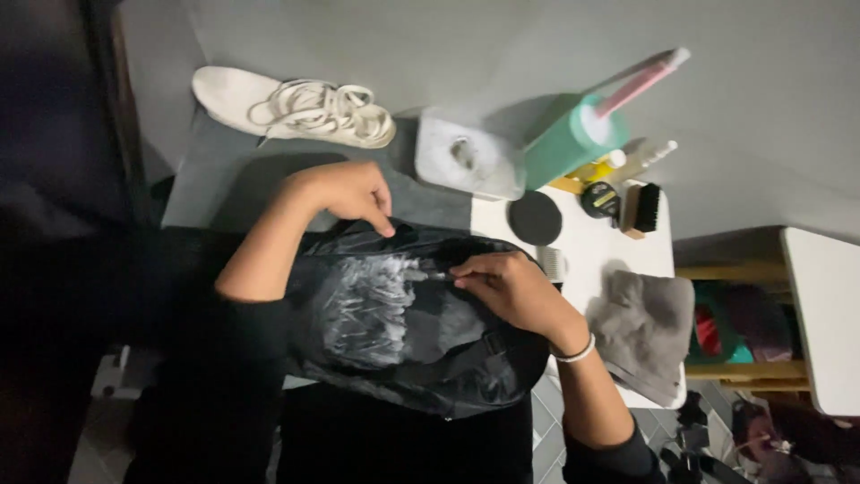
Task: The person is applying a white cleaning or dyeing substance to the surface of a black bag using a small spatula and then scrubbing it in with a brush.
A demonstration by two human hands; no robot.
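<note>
While both hands worked close together over the lap, the left hand (345, 190) pinched the far edge of a glossy black plastic bag (408, 318), and the right hand (506, 285) gripped a small dark tool at its middle. Beyond, a white laced sneaker (291, 108) lay on the bench (609, 242) beside a green bottle (573, 139).

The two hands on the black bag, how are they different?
The left hand rests on the top edge of the black bag, fingers curled down on it; the right hand lies further over the middle, pinching something small that I cannot make out. The right hand's wrist wears a white band; the left hand's wrist is bare. The left hand sits nearer the white shoe, the right hand nearer the grey cloth. Both touch the bag.
</note>
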